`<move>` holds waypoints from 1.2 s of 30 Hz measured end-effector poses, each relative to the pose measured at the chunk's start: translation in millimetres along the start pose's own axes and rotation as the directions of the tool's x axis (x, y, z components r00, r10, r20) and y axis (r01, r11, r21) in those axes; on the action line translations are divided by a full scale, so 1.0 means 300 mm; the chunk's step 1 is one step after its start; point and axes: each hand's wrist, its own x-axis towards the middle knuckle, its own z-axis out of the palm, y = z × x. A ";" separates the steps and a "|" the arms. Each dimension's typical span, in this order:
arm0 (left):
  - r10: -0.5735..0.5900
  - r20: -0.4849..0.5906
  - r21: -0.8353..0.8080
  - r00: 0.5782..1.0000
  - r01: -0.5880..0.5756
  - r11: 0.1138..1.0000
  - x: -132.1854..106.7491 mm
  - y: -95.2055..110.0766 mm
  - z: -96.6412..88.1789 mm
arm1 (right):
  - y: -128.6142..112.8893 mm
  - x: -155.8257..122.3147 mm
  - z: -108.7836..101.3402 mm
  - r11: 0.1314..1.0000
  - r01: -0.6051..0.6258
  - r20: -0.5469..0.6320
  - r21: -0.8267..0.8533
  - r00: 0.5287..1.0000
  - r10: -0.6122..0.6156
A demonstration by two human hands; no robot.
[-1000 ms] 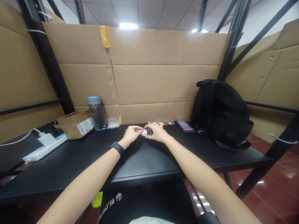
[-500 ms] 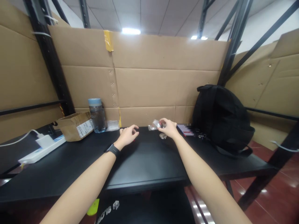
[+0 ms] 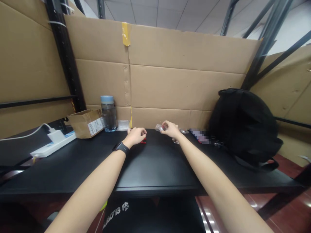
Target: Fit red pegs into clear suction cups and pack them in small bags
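My right hand (image 3: 170, 129) is at the back middle of the black table, its thumb and fingers closed on a small clear plastic packet (image 3: 159, 127). A bit of red shows at the fingertips; the packet's contents are too small to make out. Behind and beside my right wrist lie another clear packet (image 3: 184, 131) and a small shiny item (image 3: 175, 141), partly covered by the wrist. My left hand (image 3: 136, 136), with a dark watch (image 3: 120, 147) on its wrist, hovers with bent fingers apart above a small red object (image 3: 144, 141). Fingers partly hide that object.
Left on the table (image 3: 155, 168) are a water bottle (image 3: 109, 115), a small cardboard box (image 3: 85, 124), a power strip (image 3: 53, 145) and a flat clear bag (image 3: 123, 125). A phone (image 3: 200, 136) and black backpack (image 3: 245, 129) stand right. Cardboard (image 3: 170, 87) walls the back.
The view has tilted down and turned slightly left. My right hand has shifted left among the packets, uncovering one behind its wrist. More of the red object shows beneath my left hand.
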 end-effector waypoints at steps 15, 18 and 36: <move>0.043 0.013 -0.096 0.999 -0.041 0.994 0.022 -0.127 -0.006 | -0.102 0.107 0.139 0.966 0.067 0.256 -0.248 0.967 -0.001; 0.119 0.071 -0.054 0.990 -0.115 0.992 0.014 -0.110 -0.019 | -0.072 0.048 0.080 0.974 0.099 0.290 -0.204 0.956 -0.037; 0.242 0.158 0.217 0.957 -0.273 0.937 -0.026 0.005 0.018 | 0.175 -0.185 -0.105 0.990 -0.143 0.234 0.001 0.962 0.139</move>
